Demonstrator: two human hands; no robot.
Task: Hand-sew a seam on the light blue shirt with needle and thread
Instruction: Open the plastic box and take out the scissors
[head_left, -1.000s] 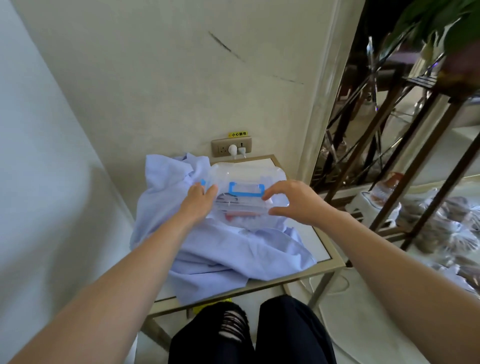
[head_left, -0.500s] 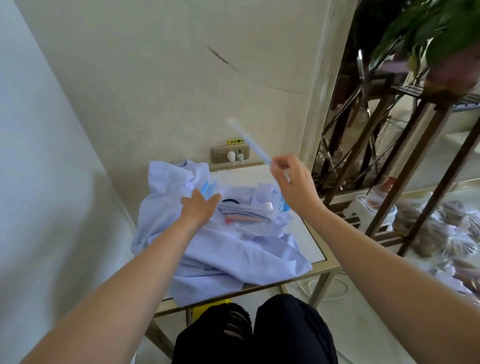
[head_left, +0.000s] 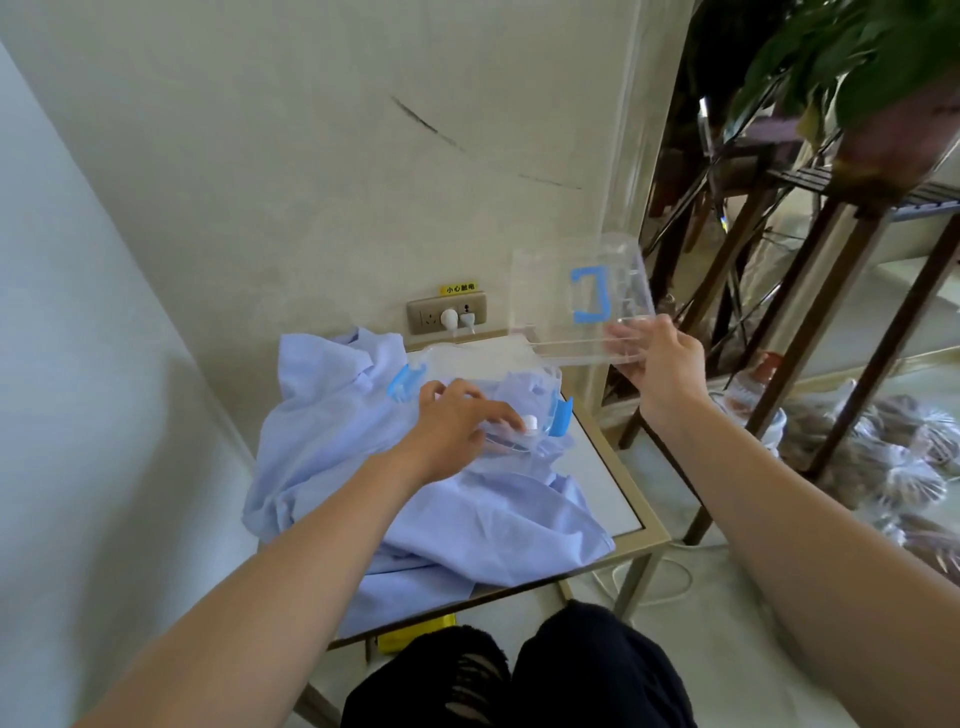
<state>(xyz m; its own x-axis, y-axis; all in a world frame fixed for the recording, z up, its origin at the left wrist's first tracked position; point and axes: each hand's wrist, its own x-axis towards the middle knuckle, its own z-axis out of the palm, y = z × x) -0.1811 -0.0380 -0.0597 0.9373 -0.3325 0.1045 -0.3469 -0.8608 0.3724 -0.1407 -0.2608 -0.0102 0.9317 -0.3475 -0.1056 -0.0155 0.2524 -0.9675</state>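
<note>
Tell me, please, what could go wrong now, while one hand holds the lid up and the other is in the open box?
1. The right hand grips the clear lid only by its lower edge, in the air; it might slip and fall.
2. The open box sits on the crumpled shirt near the edge of the table; the left hand reaching in could tip it and spill small parts.
</note>
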